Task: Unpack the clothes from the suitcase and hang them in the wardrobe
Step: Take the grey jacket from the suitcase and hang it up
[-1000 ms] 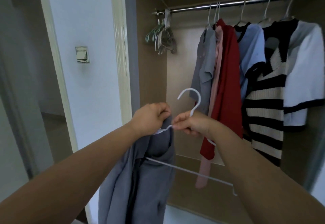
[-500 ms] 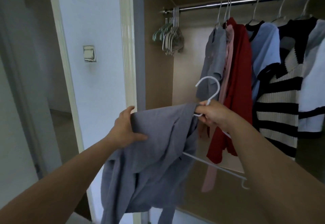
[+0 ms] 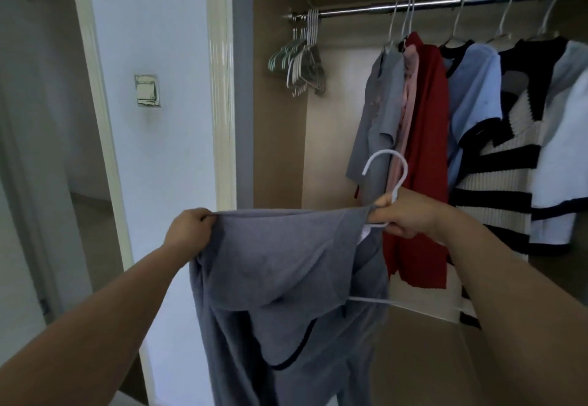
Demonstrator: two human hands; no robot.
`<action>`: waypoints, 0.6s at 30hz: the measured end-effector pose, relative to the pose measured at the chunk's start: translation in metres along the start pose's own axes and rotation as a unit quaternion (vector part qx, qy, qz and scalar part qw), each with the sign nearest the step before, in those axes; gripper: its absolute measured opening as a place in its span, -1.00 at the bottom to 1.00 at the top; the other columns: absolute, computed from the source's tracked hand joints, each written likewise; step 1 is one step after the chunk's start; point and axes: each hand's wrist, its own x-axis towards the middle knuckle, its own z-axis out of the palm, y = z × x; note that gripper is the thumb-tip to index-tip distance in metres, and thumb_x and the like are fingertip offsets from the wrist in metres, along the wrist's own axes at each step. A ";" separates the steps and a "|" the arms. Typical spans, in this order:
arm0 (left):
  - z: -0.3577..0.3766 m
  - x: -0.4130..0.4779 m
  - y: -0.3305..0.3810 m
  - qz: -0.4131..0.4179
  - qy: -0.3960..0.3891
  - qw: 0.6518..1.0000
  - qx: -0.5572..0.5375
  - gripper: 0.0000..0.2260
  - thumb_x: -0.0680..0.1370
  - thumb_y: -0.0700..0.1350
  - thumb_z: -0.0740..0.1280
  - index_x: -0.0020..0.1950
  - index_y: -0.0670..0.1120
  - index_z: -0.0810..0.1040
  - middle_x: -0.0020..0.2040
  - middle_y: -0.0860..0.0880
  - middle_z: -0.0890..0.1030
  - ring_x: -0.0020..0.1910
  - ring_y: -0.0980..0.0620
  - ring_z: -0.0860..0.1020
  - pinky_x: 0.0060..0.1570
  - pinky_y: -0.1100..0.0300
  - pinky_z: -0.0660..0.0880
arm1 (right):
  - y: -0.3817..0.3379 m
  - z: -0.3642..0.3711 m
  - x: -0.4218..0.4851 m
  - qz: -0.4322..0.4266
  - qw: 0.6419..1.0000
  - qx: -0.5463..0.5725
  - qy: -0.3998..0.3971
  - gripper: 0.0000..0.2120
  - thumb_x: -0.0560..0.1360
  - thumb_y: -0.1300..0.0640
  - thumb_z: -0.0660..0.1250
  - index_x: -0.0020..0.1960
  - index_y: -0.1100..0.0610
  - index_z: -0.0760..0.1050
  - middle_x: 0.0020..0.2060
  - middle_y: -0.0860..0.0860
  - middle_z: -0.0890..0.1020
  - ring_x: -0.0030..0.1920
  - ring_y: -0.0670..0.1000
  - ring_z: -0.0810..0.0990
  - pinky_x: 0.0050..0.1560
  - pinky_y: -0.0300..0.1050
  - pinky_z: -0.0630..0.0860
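Left hand (image 3: 190,231) clenched on 1 end of grey garment (image 3: 280,265) top edge; right hand (image 3: 405,214) gripping other end together with white hanger (image 3: 405,170) neck. Edge stretched taut left to right between 2 fists, rest drooping below. Hook upright, opening leftward. Beyond, hung clothes (image 3: 426,151) and spare hangers (image 3: 302,68) on wardrobe rail (image 3: 366,10).

Left hand (image 3: 191,230) grips grey garment (image 3: 280,265) edge; right hand (image 3: 404,214) holds white hanger (image 3: 389,179) and cloth before wardrobe rail (image 3: 429,4).
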 end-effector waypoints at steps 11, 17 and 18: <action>0.009 -0.020 0.034 0.013 -0.333 0.911 -0.241 -0.47 0.46 0.38 0.13 0.27 0.08 0.42 0.16 0.13 0.54 0.13 0.06 0.51 0.12 0.08 0.47 | 0.028 -0.011 0.006 0.007 0.979 0.159 0.130 -0.58 0.58 0.02 0.22 -0.40 0.19 0.33 -0.66 0.01 0.29 -0.66 -0.09 0.16 -0.54 -0.33 0.09; 0.017 0.002 0.020 0.006 -0.150 0.982 -0.113 -0.76 0.61 -0.08 0.21 0.06 -0.19 0.60 -0.05 -0.11 0.63 -0.07 -0.06 0.57 0.00 0.12 0.51 | 0.017 -0.012 0.009 0.021 0.993 0.070 0.089 -0.64 0.54 0.08 0.31 -0.37 0.20 0.34 -0.61 0.05 0.27 -0.62 -0.06 0.15 -0.55 -0.35 0.07; 0.012 0.009 0.018 -0.017 -0.090 0.985 -0.143 -0.74 0.61 -0.12 0.19 0.06 -0.24 0.60 -0.13 -0.13 0.63 -0.14 -0.07 0.58 -0.07 0.14 0.50 | 0.016 -0.014 0.007 0.026 0.996 0.044 0.078 -0.63 0.53 0.10 0.32 -0.39 0.19 0.33 -0.62 0.05 0.27 -0.61 -0.05 0.15 -0.55 -0.33 0.06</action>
